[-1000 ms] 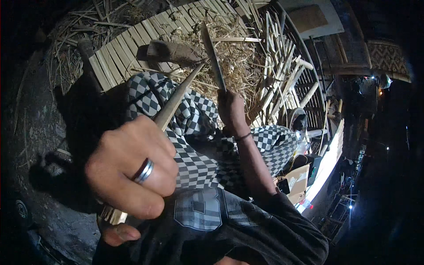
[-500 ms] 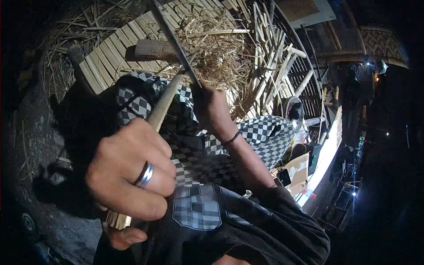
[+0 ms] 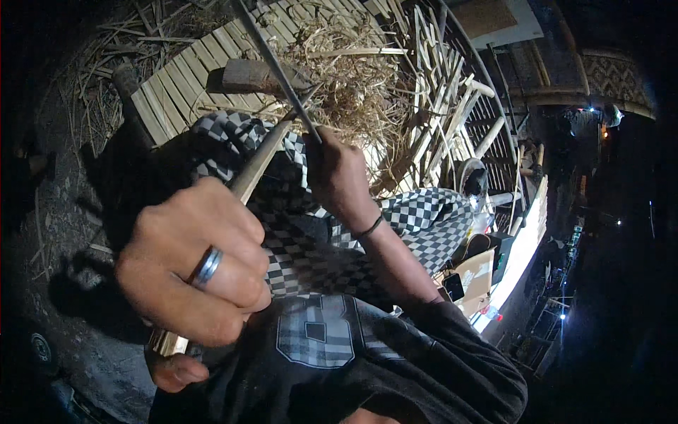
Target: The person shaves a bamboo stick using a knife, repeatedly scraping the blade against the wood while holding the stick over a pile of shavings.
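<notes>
1. I see the person's left hand (image 3: 198, 261), with a shiny silver ring (image 3: 207, 266), closed around a long pale wooden stick (image 3: 261, 166).
2. One cut end pokes out near the thumb; the other end points up and to the right, over the lap.
3. I see the right hand (image 3: 342, 177) curled tight on a long thin dark metal knife (image 3: 275, 63); its handle is hidden in the fist.
4. The blade crosses the stick's far tip, but I cannot tell if they touch.
5. Black-and-white checked cloth (image 3: 424, 219) covers the legs.
6. Past the tip, a chunky brown wooden block (image 3: 258, 76) lies on a pale slatted bench (image 3: 176, 92), beside a heap of curly straw-coloured shavings (image 3: 346, 78).
</notes>
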### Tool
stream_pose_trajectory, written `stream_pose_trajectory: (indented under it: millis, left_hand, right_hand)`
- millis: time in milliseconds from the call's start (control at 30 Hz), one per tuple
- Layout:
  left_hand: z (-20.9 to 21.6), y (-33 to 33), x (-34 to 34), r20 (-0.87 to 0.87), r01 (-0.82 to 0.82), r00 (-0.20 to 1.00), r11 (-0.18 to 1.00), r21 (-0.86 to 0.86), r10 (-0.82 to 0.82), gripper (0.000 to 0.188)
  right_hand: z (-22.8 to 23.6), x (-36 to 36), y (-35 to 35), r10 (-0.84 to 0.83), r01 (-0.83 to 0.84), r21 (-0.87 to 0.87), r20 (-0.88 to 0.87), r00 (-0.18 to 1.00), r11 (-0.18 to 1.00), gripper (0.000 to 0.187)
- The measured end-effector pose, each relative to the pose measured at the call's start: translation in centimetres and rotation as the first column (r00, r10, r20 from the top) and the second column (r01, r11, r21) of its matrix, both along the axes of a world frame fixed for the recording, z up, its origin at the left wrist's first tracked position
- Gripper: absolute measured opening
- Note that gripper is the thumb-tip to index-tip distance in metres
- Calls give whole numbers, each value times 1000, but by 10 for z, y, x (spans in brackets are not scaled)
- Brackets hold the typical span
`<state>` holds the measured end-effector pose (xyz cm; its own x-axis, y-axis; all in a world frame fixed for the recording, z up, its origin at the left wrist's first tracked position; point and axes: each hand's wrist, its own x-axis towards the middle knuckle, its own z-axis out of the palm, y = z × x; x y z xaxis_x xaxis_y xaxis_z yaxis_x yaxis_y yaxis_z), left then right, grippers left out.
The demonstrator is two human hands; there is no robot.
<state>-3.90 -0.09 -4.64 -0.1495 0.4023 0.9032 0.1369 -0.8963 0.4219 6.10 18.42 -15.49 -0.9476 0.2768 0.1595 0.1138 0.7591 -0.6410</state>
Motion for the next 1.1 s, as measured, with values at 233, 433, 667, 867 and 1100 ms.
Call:
stream_pose_trajectory:
  millis: [233,433,667,867,1100]
  left_hand:
    - [-6,2,7,129,-77,989,995,63,68,46]
    - [-3,0,-7,8,-6,1000,998,56,6,52]
    - [-7,2,5,231,-269,942,959,89,243,64]
    - [-4,-7,13,415,-429,807,900,-75,419,54]
    - [-1,7,28,499,-480,723,867,-134,478,52]
  right_hand:
    - [-24,-27,26,-97,73,144,169,981,987,16]
    - [-5,-5,3,-12,13,-68,20,1000,998,8]
    - [-61,-22,72,-106,51,240,222,969,969,22]
    - [-15,19,43,-165,153,62,316,934,986,25]
    - [43,13,-24,-37,31,-79,-67,997,996,6]
